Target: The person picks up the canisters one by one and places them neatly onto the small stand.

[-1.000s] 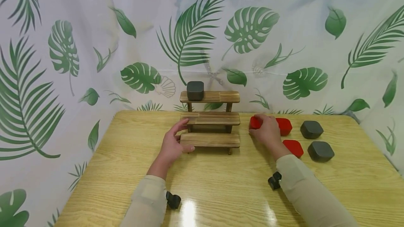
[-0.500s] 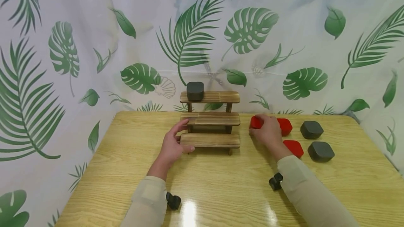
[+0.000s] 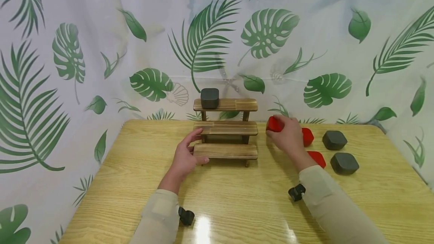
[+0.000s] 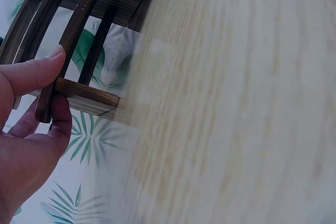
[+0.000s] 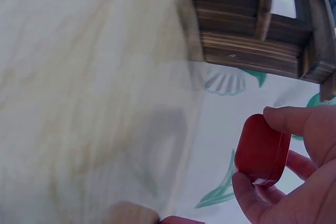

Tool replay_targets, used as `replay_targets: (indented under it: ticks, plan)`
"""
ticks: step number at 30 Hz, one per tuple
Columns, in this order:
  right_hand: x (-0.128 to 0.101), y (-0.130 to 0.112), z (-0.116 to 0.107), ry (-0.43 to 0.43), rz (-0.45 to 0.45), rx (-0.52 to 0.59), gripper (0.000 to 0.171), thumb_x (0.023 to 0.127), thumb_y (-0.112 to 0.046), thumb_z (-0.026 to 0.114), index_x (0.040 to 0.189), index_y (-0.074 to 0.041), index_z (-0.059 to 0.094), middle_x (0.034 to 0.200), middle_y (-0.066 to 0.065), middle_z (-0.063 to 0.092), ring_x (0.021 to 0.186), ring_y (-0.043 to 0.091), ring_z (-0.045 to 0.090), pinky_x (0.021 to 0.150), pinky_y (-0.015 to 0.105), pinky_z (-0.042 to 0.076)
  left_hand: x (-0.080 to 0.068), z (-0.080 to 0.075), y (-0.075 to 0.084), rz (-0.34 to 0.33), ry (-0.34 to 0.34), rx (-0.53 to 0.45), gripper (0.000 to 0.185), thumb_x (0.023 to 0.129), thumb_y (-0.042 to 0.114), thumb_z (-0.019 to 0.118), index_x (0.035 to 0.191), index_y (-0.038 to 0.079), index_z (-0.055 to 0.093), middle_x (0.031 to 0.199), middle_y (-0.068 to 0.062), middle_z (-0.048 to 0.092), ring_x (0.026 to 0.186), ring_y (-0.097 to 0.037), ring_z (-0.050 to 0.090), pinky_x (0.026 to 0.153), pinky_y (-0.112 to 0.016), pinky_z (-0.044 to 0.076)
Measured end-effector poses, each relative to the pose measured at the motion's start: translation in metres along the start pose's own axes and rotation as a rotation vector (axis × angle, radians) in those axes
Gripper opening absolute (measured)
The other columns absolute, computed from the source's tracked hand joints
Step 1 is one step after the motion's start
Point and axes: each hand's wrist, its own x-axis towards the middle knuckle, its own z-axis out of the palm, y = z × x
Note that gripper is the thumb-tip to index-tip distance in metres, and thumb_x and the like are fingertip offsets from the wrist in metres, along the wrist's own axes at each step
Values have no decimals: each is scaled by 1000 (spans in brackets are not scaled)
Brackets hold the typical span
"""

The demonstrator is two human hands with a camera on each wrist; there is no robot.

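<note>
A three-step wooden stand (image 3: 225, 128) sits mid-table with a dark grey box (image 3: 209, 98) on its top step at the left end. My left hand (image 3: 185, 153) grips the stand's left end, thumb on the bottom step (image 4: 79, 90) and fingers on the middle one. My right hand (image 3: 286, 135) holds a red box (image 3: 273, 124) lifted off the table, to the right of the stand; in the right wrist view the red box (image 5: 262, 149) is pinched between thumb and fingers near the stand (image 5: 252, 35).
To the right on the wooden table (image 3: 237, 202) lie two more red boxes (image 3: 307, 136) (image 3: 317, 158) and two dark grey boxes (image 3: 334, 139) (image 3: 344, 163). A leaf-print cloth (image 3: 101, 48) hangs behind and at the sides.
My right hand has lifted the red box off the table and moved it slightly up. The left hand stays on the stand.
</note>
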Motion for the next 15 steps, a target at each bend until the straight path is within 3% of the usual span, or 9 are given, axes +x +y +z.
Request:
replay_targets:
  ticks: [7, 15]
  plan:
    - [2, -13, -7, 45, -50, 31, 59, 85, -18, 78, 139, -6, 58, 130, 25, 50, 119, 45, 44, 89, 59, 49, -1, 1, 3, -24, -3, 1, 95, 70, -21, 80, 147, 25, 50, 142, -13, 49, 115, -39, 51, 88, -49, 48]
    - [3, -29, -17, 80, -72, 71, 60, 86, -18, 77, 141, -8, 56, 132, 24, 50, 121, 44, 44, 88, 59, 49, -13, 1, 29, -20, -8, 3, 89, 71, -23, 77, 147, 15, 51, 137, -15, 53, 111, -42, 51, 85, -47, 49]
